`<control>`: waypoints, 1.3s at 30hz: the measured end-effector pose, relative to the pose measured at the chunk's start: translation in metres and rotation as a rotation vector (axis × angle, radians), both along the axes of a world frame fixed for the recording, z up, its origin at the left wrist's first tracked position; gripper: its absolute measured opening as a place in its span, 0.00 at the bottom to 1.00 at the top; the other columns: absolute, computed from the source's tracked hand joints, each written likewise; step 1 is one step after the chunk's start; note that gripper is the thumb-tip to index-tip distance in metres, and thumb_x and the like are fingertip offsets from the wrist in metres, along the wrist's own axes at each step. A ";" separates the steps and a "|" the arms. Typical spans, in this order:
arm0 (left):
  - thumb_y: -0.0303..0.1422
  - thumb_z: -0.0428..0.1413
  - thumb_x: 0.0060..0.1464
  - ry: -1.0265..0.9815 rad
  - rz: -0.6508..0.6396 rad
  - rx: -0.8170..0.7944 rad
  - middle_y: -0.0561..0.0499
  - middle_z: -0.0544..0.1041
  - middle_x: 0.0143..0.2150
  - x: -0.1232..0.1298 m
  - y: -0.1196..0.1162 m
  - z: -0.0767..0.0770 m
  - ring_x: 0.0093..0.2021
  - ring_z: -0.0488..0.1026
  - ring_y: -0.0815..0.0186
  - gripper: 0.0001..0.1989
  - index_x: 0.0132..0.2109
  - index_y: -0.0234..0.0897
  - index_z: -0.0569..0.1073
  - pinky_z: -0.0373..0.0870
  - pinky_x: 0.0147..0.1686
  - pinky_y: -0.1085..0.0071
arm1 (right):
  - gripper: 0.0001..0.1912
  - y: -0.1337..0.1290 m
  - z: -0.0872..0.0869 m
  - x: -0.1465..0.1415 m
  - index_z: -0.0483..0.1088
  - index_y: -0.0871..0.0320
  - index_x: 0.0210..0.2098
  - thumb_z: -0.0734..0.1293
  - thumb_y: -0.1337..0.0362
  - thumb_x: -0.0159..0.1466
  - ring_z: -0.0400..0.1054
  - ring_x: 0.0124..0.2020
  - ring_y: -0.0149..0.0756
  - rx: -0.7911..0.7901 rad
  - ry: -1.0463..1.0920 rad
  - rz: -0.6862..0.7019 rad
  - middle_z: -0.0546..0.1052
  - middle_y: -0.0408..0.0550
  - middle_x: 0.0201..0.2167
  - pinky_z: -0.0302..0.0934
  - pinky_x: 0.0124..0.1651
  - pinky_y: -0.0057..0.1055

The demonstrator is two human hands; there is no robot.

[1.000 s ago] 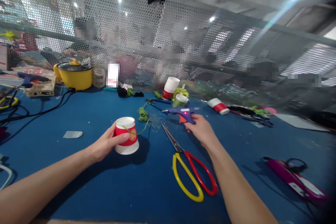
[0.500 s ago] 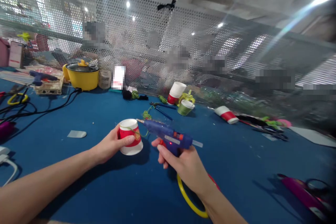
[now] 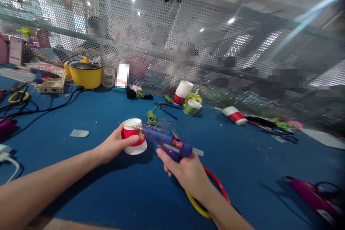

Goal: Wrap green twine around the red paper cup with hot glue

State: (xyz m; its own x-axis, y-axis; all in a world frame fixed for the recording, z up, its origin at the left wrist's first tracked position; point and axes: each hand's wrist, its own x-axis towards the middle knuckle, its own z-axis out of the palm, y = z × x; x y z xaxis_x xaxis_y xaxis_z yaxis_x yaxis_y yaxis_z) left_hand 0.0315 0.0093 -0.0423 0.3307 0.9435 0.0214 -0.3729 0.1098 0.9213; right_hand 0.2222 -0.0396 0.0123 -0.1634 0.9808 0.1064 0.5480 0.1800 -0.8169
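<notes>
Our right hand (image 3: 185,174), closed around the glue gun (image 3: 159,136), has moved its tip (image 3: 138,128) beside the upside-down cup (image 3: 129,134) our left hand (image 3: 114,144) grips, so both hands now work at one place.

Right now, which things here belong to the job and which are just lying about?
Seemingly in use:
paper cup, in the left hand
blue glue gun, in the right hand
green yarn

Apparently lying about:
yellow pot
tipped cup
magenta device
</notes>
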 end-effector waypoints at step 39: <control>0.38 0.62 0.42 0.042 0.015 0.019 0.41 0.73 0.46 -0.001 0.000 -0.001 0.44 0.70 0.58 0.28 0.50 0.34 0.65 0.63 0.46 0.62 | 0.16 0.002 0.002 0.001 0.68 0.61 0.29 0.63 0.52 0.56 0.62 0.14 0.29 -0.027 0.030 -0.073 0.66 0.39 0.13 0.62 0.18 0.25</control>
